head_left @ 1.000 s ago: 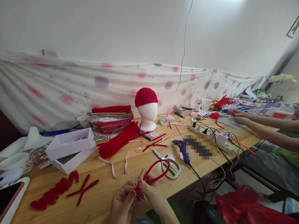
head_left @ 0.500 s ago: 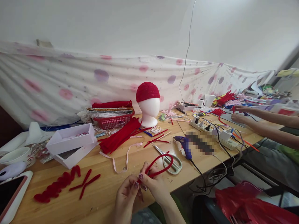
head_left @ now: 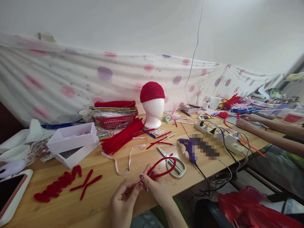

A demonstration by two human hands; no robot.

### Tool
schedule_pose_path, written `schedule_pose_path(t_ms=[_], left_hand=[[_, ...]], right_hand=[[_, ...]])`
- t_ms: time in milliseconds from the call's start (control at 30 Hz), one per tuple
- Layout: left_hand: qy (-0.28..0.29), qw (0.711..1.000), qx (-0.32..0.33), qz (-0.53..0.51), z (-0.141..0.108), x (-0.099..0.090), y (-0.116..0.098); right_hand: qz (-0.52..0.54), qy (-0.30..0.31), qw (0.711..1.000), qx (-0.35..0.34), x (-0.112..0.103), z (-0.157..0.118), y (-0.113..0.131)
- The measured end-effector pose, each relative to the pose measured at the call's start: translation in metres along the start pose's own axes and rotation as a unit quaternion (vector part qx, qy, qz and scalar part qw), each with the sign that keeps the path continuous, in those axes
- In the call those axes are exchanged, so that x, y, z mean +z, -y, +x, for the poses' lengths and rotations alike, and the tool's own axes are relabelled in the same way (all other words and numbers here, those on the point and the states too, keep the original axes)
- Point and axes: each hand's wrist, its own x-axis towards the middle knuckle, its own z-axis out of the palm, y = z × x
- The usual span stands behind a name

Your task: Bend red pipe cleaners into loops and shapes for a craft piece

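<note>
Over the table's front edge, my left hand (head_left: 127,194) and my right hand (head_left: 155,186) meet, fingertips pinched together. Between them is a red pipe cleaner (head_left: 174,163), bent into a long loop that sticks out to the right from my right hand. Its ends are hidden behind my fingers. Scissors (head_left: 179,171) with pale handles lie on the table just beyond the loop. To the left lie two crossed red pipe cleaners (head_left: 86,183) and a row of fuzzy red pieces (head_left: 55,186). A bundle of red pipe cleaners (head_left: 123,136) rests farther back.
A white foam head (head_left: 154,112) wearing a red wrapped cap stands at the back beside a red basket (head_left: 116,121). A blue glue gun (head_left: 188,148) and power strips (head_left: 204,128) lie right. White boxes (head_left: 71,137) sit left. A co-worker's hands (head_left: 244,122) work at far right.
My left hand has shifted slightly left and down, while the loop stays in nearly the same place. The co-worker's hands have moved a little. The view has shifted slightly.
</note>
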Motion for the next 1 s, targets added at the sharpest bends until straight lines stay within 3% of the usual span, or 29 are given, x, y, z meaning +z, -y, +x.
schedule_pose_path(t_ms=[100,200,367,533,600,800,1000], left_hand=[[-0.022,0.995,0.062,0.069,0.000,-0.005,0.004],[-0.018,0.994,0.076,0.080,0.000,-0.007,0.006],[-0.012,1.000,0.013,0.014,-0.003,-0.002,0.003],[0.025,0.983,-0.158,-0.093,-0.001,-0.001,-0.003],[0.030,0.973,-0.198,-0.119,0.000,-0.001,-0.006],[0.016,0.972,-0.198,-0.128,-0.004,0.006,-0.014],[0.042,0.981,-0.168,-0.082,-0.011,0.006,-0.008]], right_hand=[[-0.025,-0.022,0.999,0.007,0.002,0.000,-0.001],[0.001,-0.016,1.000,0.020,0.002,0.000,-0.006],[0.081,-0.004,0.996,0.039,0.000,0.000,-0.014],[0.086,0.014,0.996,0.018,0.000,-0.004,-0.013],[0.070,0.016,0.997,0.002,0.000,-0.005,-0.012],[0.063,0.009,0.998,-0.016,0.000,-0.007,-0.011],[0.066,0.023,0.998,-0.003,0.001,-0.008,-0.011]])
